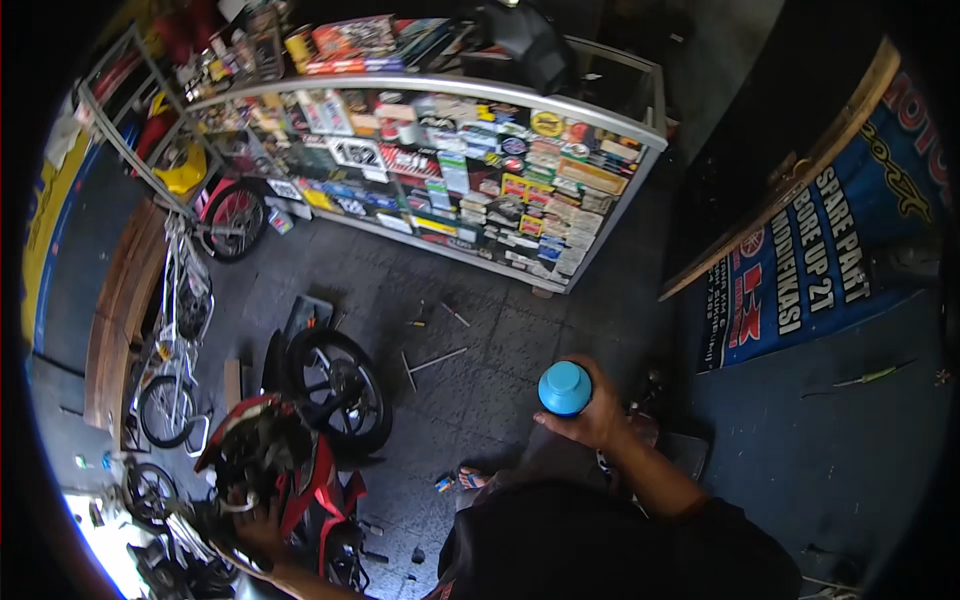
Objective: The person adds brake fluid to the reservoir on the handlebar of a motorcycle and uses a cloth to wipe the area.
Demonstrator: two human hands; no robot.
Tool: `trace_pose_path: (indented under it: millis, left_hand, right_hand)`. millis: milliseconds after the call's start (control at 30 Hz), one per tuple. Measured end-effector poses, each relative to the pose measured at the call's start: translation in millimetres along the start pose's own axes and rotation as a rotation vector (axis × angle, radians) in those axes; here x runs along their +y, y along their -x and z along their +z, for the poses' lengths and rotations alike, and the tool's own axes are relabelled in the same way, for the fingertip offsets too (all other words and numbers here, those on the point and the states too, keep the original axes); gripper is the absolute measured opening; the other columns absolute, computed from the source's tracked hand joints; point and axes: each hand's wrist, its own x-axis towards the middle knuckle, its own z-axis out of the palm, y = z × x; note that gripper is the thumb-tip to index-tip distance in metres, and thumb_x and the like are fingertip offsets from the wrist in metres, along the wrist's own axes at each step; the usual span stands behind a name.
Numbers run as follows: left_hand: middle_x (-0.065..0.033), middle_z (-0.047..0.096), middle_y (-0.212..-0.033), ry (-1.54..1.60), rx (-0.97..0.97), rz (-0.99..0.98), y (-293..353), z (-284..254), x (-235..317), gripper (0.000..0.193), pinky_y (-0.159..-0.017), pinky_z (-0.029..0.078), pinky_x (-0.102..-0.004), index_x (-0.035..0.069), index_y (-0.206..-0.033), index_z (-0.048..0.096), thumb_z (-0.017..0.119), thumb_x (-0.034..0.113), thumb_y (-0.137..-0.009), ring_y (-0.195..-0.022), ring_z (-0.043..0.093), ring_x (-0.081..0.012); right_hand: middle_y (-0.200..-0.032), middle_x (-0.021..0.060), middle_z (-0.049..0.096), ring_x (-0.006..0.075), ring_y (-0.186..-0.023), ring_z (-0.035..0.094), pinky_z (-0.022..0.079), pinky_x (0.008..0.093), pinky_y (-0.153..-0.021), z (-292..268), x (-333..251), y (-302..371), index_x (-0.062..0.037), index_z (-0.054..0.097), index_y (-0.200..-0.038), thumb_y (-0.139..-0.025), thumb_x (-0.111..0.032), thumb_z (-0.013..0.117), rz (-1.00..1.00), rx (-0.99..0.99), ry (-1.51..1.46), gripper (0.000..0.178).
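My right hand (592, 415) is wrapped around a bottle with a light blue cap and shoulder (565, 387), seen from above and held upright over the floor. Down at the lower left, my left hand (262, 528) is on the handlebar area of a red motorcycle (318, 490). Its fingers look curled there, though shadow blurs the detail. The motorcycle's black front wheel (340, 390) points away from me, and dark parts show inside its front cowling (258, 440).
A T-shaped wrench (425, 366), a screwdriver (455, 314) and a tray (308, 316) lie on dark floor tiles. Beyond stands a sticker-covered glass counter (430, 170). At left are a bare motorcycle frame (180, 320) and a wooden bench (122, 310). A blue banner (810, 250) hangs at right.
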Motion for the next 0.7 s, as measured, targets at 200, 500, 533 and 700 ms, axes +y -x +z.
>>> trace_pose_path:
  millis: [200,500,533,700]
  left_hand:
    - [-0.0182,0.028,-0.16,0.876,-0.65,0.266,30.2,51.9,-42.4,0.082,-0.119,0.024,-0.0559,0.001,-0.152,0.031,0.055,0.051,-0.091,-0.145,0.032,-0.0311]
    - [0.0009,0.055,-0.065,0.038,0.17,-1.07,182.2,327.5,-210.1,0.033,-0.051,0.041,-0.0335,0.017,-0.083,0.059,0.058,0.049,-0.091,-0.054,0.048,-0.0139]
    - [0.0011,0.053,-0.063,-0.036,0.139,-1.15,201.6,376.2,-206.2,0.033,-0.051,0.041,-0.0337,0.017,-0.081,0.059,0.059,0.049,-0.09,-0.053,0.047,-0.0135]
    - [0.0003,0.048,-0.06,-0.142,-0.135,-1.243,212.4,491.4,-211.4,0.027,-0.044,0.035,-0.03,0.015,-0.081,0.055,0.06,0.039,-0.091,-0.047,0.043,-0.0123]
  right_hand:
    - [-0.106,0.0138,0.064,0.0264,-0.098,0.066,0.052,0.0401,-0.086,-118.6,65.7,-64.7,-0.0043,0.052,-0.121,-0.062,-0.025,0.093,0.009,0.124,-0.012,0.075]
    - [-0.108,0.0076,0.06,0.02,-0.098,0.06,0.048,0.0363,-0.091,-316.0,142.3,-176.1,-0.0022,0.047,-0.125,-0.064,-0.025,0.093,0.047,0.369,-0.014,0.079]
    - [-0.108,0.0075,0.06,0.0199,-0.098,0.06,0.048,0.0363,-0.091,-335.5,151.5,-193.1,-0.0023,0.048,-0.124,-0.065,-0.028,0.092,0.017,0.395,-0.032,0.078]
    - [-0.111,0.0084,0.06,0.0208,-0.1,0.06,0.047,0.0363,-0.092,-414.5,187.3,-287.5,-0.0009,0.051,-0.126,-0.071,-0.046,0.087,-0.033,0.513,-0.024,0.079]
